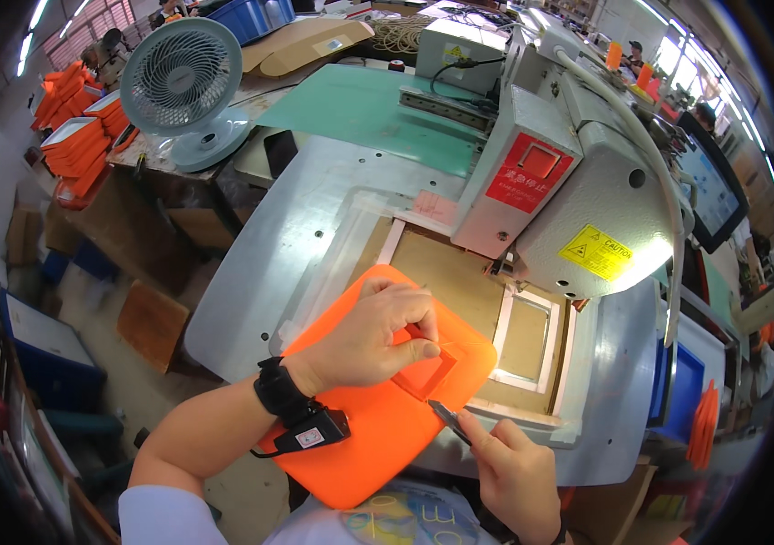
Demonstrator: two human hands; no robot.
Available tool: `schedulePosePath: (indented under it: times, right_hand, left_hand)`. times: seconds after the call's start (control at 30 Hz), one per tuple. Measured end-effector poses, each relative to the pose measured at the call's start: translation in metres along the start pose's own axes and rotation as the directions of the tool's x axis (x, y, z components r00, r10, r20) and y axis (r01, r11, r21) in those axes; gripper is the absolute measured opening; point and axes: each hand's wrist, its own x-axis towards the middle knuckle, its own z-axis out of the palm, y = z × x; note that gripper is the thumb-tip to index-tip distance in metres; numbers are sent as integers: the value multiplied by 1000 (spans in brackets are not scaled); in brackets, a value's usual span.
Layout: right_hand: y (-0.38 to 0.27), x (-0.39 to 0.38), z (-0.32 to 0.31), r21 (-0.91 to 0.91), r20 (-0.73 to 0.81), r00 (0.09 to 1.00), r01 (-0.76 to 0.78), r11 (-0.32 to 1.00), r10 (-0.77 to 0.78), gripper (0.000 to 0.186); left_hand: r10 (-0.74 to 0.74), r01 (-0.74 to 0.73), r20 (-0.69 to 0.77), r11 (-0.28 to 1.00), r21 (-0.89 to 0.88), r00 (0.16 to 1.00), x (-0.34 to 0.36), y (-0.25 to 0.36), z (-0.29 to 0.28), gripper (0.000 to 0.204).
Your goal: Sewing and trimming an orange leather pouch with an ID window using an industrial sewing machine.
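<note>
An orange padded piece [342, 463] with a raised rectangular patch [431, 368] lies tilted across the front left of a metal machine bed [246, 272]. My left hand [378, 327] is over the patch, fingers curled into a pinch; what is between the fingertips is too small to make out. My right hand [519, 477] grips a slim grey blade tool [449, 418], its tip at the patch's lower corner. A black wrist device [310, 427] is strapped at my left wrist. Right of the orange piece is a board with pale rectangular frames [529, 318].
The machine head [614, 200] with a control box [525, 145] overhangs the bed. A fan [180, 82] and orange stacks [78, 145] stand at left, a green sheet [342, 113] behind, a screen [714, 182] and blue tray [678, 391] at right. Other people [634, 59] are in the background.
</note>
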Motion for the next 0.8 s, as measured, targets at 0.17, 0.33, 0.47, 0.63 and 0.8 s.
schedulePosePath:
  times: [0.17, 0.33, 0.47, 0.63, 0.8]
  right_hand:
    - [0, -1, 3, 37, -15, 1000, -23, 999, 24, 47]
    - [2, -5, 4, 59, 62, 998, 15, 998, -18, 45]
    - [24, 2, 0, 224, -63, 998, -16, 974, 31, 46]
    - [68, -12, -29, 170, -262, 947, -143, 975, 185, 40]
    - [148, -23, -43, -40, -528, 823, -271, 962, 210, 45]
  left_hand:
    - [-45, 29, -100, 988, -149, 994, 3, 2, 1, 17]
    - [-151, 57, -220, 923, -382, 964, 4, -9, -10, 13]
    - [-294, 35, -396, 838, -545, 870, 8, -7, -5, 15]
    - [-427, 69, -557, 832, -551, 712, 5, 10, -36, 17]
    - [-435, 137, -604, 870, -474, 668, -24, 29, -60, 18]
